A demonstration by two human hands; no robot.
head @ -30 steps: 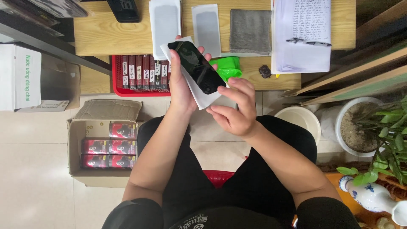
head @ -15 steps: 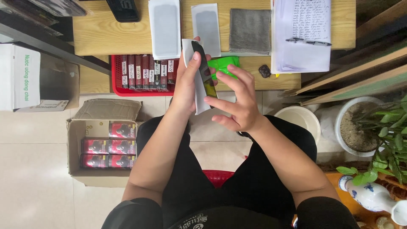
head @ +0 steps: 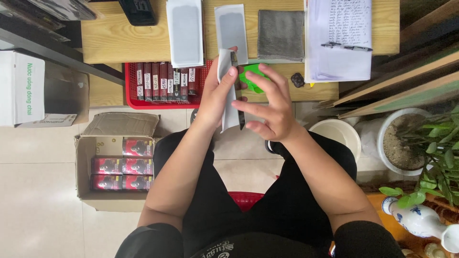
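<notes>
One head-worn camera looks straight down, close above the lap.

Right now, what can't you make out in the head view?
- Phone in the left hand: turned edge-on, so its screen is hidden.
- White sheet beside it: partly hidden by the left hand's fingers.
- Green thing on the desk: mostly hidden by the right hand.
- Black thing on the desk: cut off by the top edge.
</notes>
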